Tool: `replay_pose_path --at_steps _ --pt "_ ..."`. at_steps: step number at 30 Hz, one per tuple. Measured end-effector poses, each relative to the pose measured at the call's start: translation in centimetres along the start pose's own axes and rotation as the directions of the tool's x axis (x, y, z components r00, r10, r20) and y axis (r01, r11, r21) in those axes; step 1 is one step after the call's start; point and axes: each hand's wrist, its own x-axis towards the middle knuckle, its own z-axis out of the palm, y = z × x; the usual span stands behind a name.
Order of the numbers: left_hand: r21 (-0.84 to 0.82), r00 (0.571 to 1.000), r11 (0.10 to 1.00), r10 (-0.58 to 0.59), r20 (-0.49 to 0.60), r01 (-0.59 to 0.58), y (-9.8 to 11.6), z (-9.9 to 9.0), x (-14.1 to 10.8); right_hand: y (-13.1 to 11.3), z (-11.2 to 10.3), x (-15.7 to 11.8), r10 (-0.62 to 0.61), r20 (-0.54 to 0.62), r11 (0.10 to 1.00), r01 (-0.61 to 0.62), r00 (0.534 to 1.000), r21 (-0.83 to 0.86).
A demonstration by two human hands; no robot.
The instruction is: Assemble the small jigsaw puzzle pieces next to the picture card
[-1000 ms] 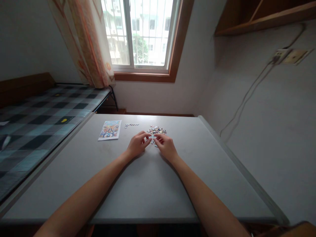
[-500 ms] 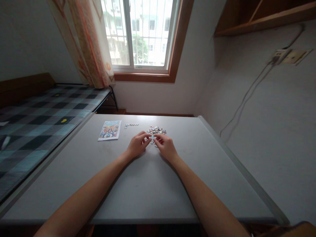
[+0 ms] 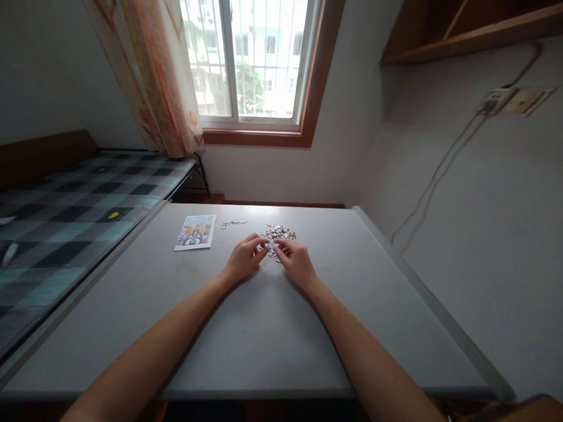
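Pale-blue piece in narrow pinch between fingertips of your left hand and right hand, by near side of pile. Done: short bent row beside picture sheet. Left: most pieces, loose in your pile.

The scene is dimly lit from the window, which is bleached by glare, the table is glossed at its far end, soft shadows are cast beneath the arms, detail is lost in the pieces, and the frame edges are stretched.
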Motion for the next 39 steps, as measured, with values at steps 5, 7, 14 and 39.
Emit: replay_pose_path --at_steps 5,7,14,39 --pt "0.003 1.0 1.0 0.002 -0.001 -0.002 0.02 -0.02 -0.01 -0.09 0.0 0.0 -0.001 0.001 1.0 0.001 1.0 0.012" --pt "0.005 1.0 1.0 0.001 0.002 -0.001 0.03 -0.04 -0.03 -0.05 0.01 -0.03 -0.001 0.001 1.0 0.001 1.0 0.01" --pt "0.012 1.0 1.0 0.01 0.0 -0.01 0.09 -0.09 -0.03 0.08 -0.01 -0.03 -0.007 0.002 1.0 0.007 1.0 0.006" --pt "0.027 1.0 1.0 0.005 -0.012 -0.005 -0.02 0.01 -0.1 -0.09 -0.13 -0.08 -0.01 0.008 1.0 0.01 1.0 -0.012"
